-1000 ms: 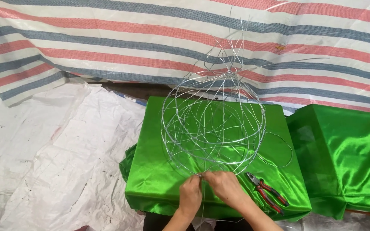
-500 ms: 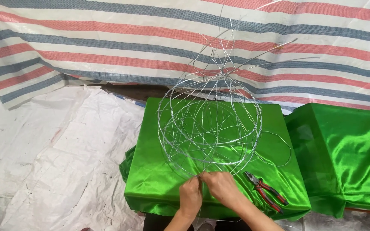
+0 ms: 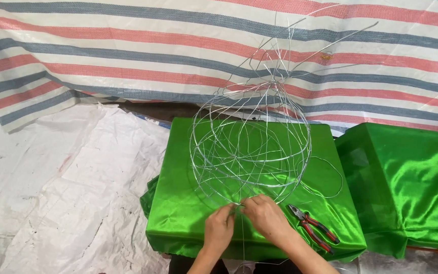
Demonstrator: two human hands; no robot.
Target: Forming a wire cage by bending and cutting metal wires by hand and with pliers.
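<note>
Resting on a block draped in shiny green satin cloth [image 3: 188, 213]: a round, ball-shaped cage of thin silver wire [image 3: 249, 152], its base near the front edge of the cloth, loose wire ends fanning upward past the top against a red, grey and white striped tarpaulin [image 3: 128, 56]. Left hand [image 3: 219, 231] at the lowest point of the cage, fingers curled and pinching a wire strand there. Right hand [image 3: 267, 218] just beside it, fingertips pressed together on the same wire junction, the two hands nearly touching. Just right of the right hand, flat on the cloth and close to the front right corner: pliers with red and black handles [image 3: 313, 228], jaws pointing up-left toward the cage. A single loose loop of wire [image 3: 333, 175] curving out from the cage's right side over the cloth. Bare green cloth to the left of the cage, up to the left edge. Farther right, across a narrow gap: a second block covered in green satin [image 3: 406, 177]. To the left, well apart: crinkled white plastic sheeting [image 3: 51, 193] spread over the floor, open and flat.
</note>
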